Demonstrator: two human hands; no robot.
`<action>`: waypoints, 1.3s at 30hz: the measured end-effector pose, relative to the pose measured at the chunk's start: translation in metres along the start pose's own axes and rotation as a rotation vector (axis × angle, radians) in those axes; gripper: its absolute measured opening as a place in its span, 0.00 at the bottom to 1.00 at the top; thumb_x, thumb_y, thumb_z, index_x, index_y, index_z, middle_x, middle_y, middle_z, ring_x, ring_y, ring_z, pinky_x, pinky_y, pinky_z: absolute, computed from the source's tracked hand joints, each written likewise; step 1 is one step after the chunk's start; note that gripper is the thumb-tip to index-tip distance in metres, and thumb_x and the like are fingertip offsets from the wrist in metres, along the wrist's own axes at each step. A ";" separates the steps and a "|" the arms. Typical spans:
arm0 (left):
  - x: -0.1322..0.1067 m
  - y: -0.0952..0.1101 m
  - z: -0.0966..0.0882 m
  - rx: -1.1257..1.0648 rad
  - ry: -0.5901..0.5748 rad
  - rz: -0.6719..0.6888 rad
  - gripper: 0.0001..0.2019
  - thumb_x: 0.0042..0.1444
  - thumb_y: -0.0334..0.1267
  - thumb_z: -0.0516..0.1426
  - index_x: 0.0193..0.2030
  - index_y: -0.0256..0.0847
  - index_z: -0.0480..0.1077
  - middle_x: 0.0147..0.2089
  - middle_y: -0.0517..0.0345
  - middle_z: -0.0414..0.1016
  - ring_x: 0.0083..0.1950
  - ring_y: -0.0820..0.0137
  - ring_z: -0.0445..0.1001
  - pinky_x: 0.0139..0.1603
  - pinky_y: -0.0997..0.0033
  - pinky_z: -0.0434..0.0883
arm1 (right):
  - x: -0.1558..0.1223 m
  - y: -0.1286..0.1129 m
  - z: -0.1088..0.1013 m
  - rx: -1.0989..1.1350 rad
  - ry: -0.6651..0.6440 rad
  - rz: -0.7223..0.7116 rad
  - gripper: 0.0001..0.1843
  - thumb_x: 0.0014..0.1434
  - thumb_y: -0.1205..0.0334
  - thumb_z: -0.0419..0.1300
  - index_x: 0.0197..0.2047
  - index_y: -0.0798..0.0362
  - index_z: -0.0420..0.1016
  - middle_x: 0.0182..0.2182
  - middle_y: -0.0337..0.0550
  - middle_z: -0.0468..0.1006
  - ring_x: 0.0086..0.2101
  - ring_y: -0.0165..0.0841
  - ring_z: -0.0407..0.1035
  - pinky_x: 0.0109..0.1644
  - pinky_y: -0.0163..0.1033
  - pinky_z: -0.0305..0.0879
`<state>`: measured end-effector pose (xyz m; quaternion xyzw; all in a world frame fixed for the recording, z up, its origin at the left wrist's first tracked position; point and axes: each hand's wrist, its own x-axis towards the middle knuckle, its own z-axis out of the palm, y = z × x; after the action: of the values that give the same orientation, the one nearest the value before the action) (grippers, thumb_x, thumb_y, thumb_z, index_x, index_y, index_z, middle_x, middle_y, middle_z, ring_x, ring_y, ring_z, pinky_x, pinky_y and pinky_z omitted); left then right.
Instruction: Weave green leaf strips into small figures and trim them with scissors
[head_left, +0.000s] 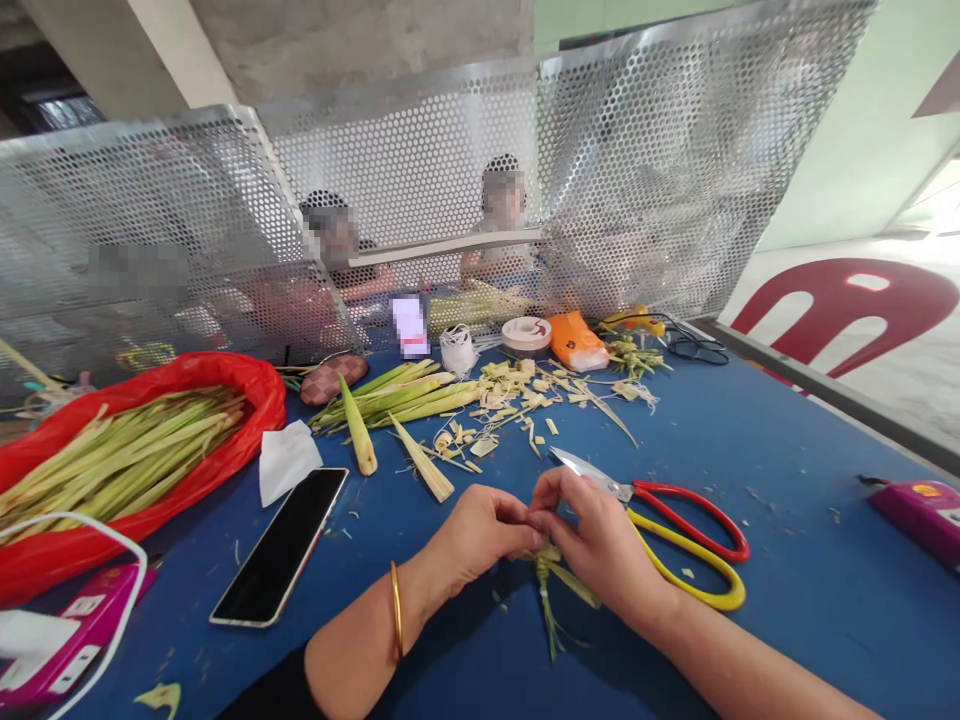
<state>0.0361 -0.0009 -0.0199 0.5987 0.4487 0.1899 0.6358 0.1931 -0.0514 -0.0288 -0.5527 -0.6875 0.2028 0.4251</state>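
"What's at the centre of it?"

"A small tied bundle of pale green plant strips [545, 590], held just above the table near its front edge, its thin ends hanging down."

"And the fingers?"

"Thumb and fingers of the left hand [487, 535] and the right hand [592, 530] are pinched nearly closed at its top, the tips meeting. Exactly which strand each grips is hidden."

"What's just beside them?"

"Scissors with steel blades and red and yellow handles [627, 492], lying by the right hand. Beyond the hands are pale chopped scraps [517, 390] and a pile of peeled green stalks [405, 400]."

"On what surface?"

"A flat blue table [810, 570], dotted with small trimmings. A black-screened phone [281, 550] lies on it left of the hands, with a crumpled white tissue [289, 460] touching its far end."

"And the room?"

"A perforated silver metal screen [420, 150] stands along the far side, with people [506, 260] visible through its holes. A dark red plastic chair [862, 295] is at the right, near a pale green wall [832, 170]."

"Any containers?"

"A bright red plastic bag [264, 390] at the left, its mouth wide, filled with long yellow-green stalks [142, 440]. There's also an orange soft packet [576, 338] near the screen; its contents I can't make out."
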 end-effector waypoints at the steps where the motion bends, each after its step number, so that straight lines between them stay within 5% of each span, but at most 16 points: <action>1: 0.001 -0.002 0.002 0.000 0.020 0.008 0.06 0.40 0.36 0.63 0.24 0.35 0.74 0.20 0.64 0.68 0.23 0.77 0.61 0.26 0.76 0.58 | 0.000 0.000 -0.001 -0.020 0.005 -0.017 0.05 0.55 0.70 0.57 0.32 0.50 0.65 0.29 0.40 0.76 0.33 0.36 0.70 0.37 0.39 0.63; 9: 0.000 -0.012 0.004 0.122 0.055 0.114 0.09 0.51 0.41 0.58 0.28 0.37 0.70 0.23 0.64 0.67 0.22 0.76 0.63 0.24 0.75 0.61 | 0.005 0.014 -0.002 0.086 -0.096 0.128 0.14 0.54 0.76 0.55 0.41 0.51 0.70 0.35 0.42 0.78 0.37 0.34 0.73 0.42 0.39 0.68; 16: -0.002 -0.005 0.004 0.246 0.003 0.157 0.06 0.55 0.38 0.56 0.30 0.39 0.69 0.24 0.65 0.68 0.23 0.76 0.64 0.25 0.77 0.62 | 0.009 0.017 -0.015 -0.037 -0.281 0.002 0.15 0.53 0.76 0.59 0.41 0.52 0.80 0.50 0.49 0.75 0.49 0.40 0.70 0.53 0.45 0.65; 23: -0.002 -0.003 0.004 0.239 -0.032 0.159 0.07 0.56 0.40 0.55 0.32 0.39 0.68 0.27 0.63 0.72 0.23 0.77 0.65 0.25 0.78 0.62 | 0.010 0.020 -0.010 -0.002 -0.249 -0.004 0.09 0.53 0.74 0.62 0.26 0.53 0.76 0.41 0.45 0.79 0.43 0.37 0.72 0.47 0.41 0.67; 31: 0.002 -0.005 0.004 0.076 0.012 0.060 0.10 0.53 0.44 0.59 0.32 0.38 0.67 0.28 0.58 0.77 0.20 0.78 0.64 0.22 0.77 0.64 | 0.009 0.013 -0.024 -0.038 -0.183 -0.100 0.10 0.54 0.76 0.60 0.27 0.53 0.75 0.42 0.46 0.77 0.45 0.37 0.70 0.48 0.43 0.65; 39: 0.002 0.006 0.005 -0.011 0.100 -0.017 0.09 0.48 0.41 0.62 0.30 0.37 0.70 0.28 0.58 0.77 0.18 0.81 0.62 0.19 0.80 0.58 | 0.008 0.005 -0.030 -0.172 -0.246 -0.279 0.10 0.61 0.70 0.57 0.30 0.53 0.75 0.32 0.43 0.74 0.33 0.33 0.67 0.39 0.39 0.61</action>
<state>0.0430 -0.0015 -0.0156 0.5812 0.4839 0.2166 0.6173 0.2204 -0.0482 -0.0127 -0.4574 -0.8190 0.1487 0.3130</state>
